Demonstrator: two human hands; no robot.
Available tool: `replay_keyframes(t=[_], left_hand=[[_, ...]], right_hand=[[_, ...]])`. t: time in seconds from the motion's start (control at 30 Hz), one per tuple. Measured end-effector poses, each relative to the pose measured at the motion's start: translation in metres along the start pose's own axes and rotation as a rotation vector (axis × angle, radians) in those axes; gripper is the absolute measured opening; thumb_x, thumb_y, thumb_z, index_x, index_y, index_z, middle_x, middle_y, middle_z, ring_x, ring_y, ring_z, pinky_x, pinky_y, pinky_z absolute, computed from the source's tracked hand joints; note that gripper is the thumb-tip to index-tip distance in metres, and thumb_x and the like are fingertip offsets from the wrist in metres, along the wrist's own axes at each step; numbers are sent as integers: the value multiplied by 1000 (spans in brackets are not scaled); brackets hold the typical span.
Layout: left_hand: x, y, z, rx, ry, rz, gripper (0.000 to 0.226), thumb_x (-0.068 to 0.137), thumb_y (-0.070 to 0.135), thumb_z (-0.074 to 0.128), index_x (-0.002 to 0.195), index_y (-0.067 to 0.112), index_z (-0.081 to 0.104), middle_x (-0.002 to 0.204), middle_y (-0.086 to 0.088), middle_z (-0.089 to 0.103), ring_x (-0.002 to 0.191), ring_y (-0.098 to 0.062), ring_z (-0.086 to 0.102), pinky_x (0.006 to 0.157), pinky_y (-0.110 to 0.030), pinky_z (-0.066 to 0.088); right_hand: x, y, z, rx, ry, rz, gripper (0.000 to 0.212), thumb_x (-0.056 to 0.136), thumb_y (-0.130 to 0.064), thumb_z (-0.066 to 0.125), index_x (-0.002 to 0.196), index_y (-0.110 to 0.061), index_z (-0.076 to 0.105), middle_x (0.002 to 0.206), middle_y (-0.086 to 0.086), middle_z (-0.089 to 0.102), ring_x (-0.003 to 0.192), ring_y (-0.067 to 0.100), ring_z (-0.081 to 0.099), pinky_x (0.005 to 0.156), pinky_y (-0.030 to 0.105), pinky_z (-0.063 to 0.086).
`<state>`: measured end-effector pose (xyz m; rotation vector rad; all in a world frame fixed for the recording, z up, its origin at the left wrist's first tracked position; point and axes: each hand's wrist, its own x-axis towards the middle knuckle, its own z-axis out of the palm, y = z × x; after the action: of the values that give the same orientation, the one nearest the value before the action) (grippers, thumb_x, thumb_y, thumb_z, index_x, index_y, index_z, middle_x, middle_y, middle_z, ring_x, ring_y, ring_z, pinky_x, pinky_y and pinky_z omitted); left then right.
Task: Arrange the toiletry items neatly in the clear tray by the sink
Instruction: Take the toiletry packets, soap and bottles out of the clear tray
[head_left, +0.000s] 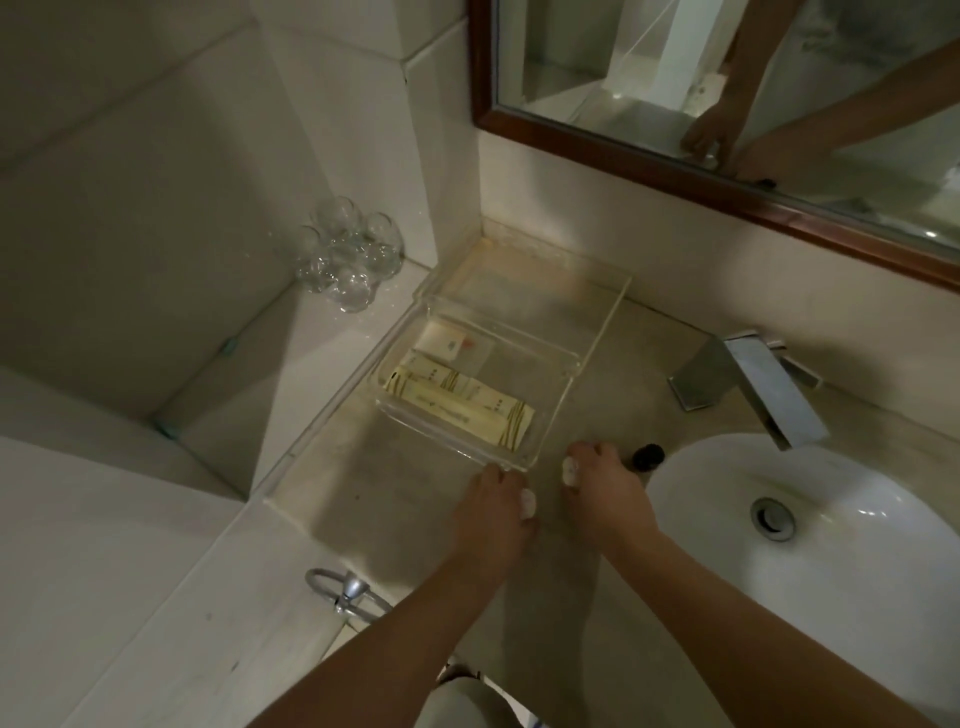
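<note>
The clear tray (602, 332) sits on the counter against the back corner. Several cream and yellow toiletry packets (462, 408) lie flat in its near left part, with a small white packet (445, 340) behind them. The tray's far half holds nothing. My left hand (493, 512) reaches the tray's near rim, its fingertips touching the edge. Just right of the tray's near corner, my right hand (602, 486) grips a small dark-capped bottle (648, 457); only the cap shows past my fingers.
A white sink basin (857, 525) with a drain lies to the right, with a chrome faucet (763, 384) behind it. Clear glass ornaments (348, 252) stand on the left ledge. A framed mirror (727, 171) hangs above, and a chrome towel ring (345, 592) is at the counter's front.
</note>
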<state>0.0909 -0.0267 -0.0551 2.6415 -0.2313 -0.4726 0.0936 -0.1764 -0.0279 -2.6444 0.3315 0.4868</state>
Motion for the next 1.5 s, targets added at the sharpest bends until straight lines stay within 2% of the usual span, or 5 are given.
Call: replay_keyframes(t=[0.3,0.47,0.8,1.3,1.5], left_hand=[[-6,-14,-57,-269,26,153,48,78,47,55,120,26,58,106,4,52,91,-14,57,78,-29,49],[28,-15,-85,-364,19,146,40,80,39,68,117,26,60,105,7,47,89,-9,55,82,-28,50],[95,8,-75,-111,133,107,41,76,41,70,110,21,60,106,-2,62,99,-22,57,81,-37,48],[144,28,-54,-213,88,28,31,74,29,75,97,15,60,101,-6,59,95,-25,58,75,-33,43],[149,10,-60,-210,0,85,43,80,30,69,117,11,58,115,-9,58,103,-26,57,85,-36,47]], right_hand=[[-9,-20,-13,162,139,21,41,86,-40,63,123,-26,54,113,-1,52,91,21,60,69,28,43],[2,-32,-16,223,177,25,42,86,-38,65,124,-25,55,113,-2,53,90,17,58,70,27,42],[46,-39,-34,312,304,96,38,84,-34,65,120,-25,58,110,-1,57,91,17,60,78,33,50],[45,-36,-28,346,310,136,31,84,-38,64,113,-29,58,99,-8,56,85,12,59,77,32,52],[44,-44,-26,304,299,102,38,84,-37,66,119,-27,55,107,-6,59,90,14,62,78,34,53]])
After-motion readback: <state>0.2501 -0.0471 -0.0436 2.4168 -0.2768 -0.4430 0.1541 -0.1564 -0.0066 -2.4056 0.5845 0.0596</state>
